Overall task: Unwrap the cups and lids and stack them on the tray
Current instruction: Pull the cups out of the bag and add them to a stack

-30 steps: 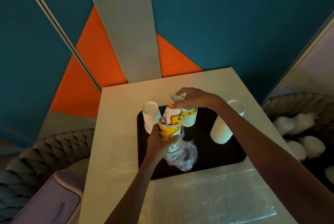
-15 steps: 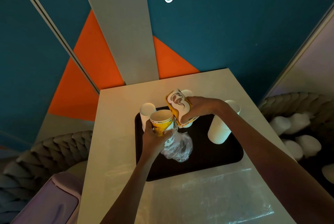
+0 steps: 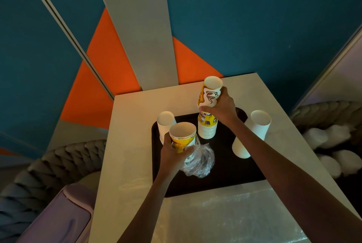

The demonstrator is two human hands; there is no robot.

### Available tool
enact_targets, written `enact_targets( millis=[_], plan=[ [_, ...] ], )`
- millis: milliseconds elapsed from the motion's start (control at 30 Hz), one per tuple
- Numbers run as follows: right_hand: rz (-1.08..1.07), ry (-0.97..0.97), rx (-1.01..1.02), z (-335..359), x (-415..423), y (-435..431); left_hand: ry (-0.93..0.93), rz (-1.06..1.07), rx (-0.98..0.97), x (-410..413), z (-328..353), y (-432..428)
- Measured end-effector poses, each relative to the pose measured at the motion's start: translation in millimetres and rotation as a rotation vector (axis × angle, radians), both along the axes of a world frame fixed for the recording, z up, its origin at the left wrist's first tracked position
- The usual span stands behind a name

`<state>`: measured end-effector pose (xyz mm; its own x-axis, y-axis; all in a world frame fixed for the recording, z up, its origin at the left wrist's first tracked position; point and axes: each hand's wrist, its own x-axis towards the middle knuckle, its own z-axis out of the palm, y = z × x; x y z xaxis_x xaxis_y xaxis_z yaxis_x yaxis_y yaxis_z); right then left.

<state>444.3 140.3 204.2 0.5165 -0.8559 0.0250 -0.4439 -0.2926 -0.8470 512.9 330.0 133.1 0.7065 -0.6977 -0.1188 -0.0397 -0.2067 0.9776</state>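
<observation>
Tray (image 3: 235, 172) holds 3 stacks (image 3: 207, 132); left hand (image 3: 172, 157), right hand (image 3: 224, 109) grip cups (image 3: 211, 94).

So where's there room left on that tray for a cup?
The tray is bare along its near edge, by the plastic wrap, and between the printed stack and the right white stack. The far left, around the left white stack and left hand, is crowded.

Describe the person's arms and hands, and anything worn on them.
Both are bare. The left forearm and right forearm show no sleeve up to the frame's edge. The left hand and right hand have no gloves. No watch, bracelet or ring shows, though dim light could hide a thin one.
</observation>
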Motion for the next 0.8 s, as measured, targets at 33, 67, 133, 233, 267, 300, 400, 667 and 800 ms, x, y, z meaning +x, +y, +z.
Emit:
enact_targets(
  millis=[33, 67, 133, 233, 267, 300, 400, 667, 800],
  plan=[
    [-0.004, 0.008, 0.009, -5.5, 1.0, -0.6, -0.004, -0.001, 0.002, -0.1, 0.4, 0.3],
    [-0.002, 0.019, 0.019, -10.9, 1.7, -1.1, -0.007, -0.004, 0.007, -0.1, 0.9, 0.3],
    [0.010, 0.035, 0.049, -20.0, 2.1, -1.4, -0.010, -0.008, 0.015, 0.4, -0.9, 0.1],
    [-0.065, 0.034, -0.010, -22.5, 2.5, 1.4, 0.004, -0.008, 0.009, -0.1, -1.3, -0.4],
    [-0.092, 0.011, -0.085, -19.6, 2.7, 4.1, 0.012, -0.014, 0.011, -0.4, -1.6, -1.0],
    [-0.102, -0.023, -0.165, -14.4, 3.0, 8.3, 0.019, -0.022, 0.017, -0.8, -1.9, -1.5],
    [0.092, -0.076, -0.174, 7.1, 4.2, 20.7, 0.046, -0.051, 0.023, -5.0, 2.2, -3.6],
    [0.709, 0.511, 0.081, 22.1, 10.8, 33.4, 0.054, -0.099, -0.002, -7.3, 10.1, -8.2],
    [0.697, 0.479, 0.061, 19.8, 12.9, 32.6, 0.054, -0.093, 0.006, -7.1, 8.1, -9.4]
  ],
)
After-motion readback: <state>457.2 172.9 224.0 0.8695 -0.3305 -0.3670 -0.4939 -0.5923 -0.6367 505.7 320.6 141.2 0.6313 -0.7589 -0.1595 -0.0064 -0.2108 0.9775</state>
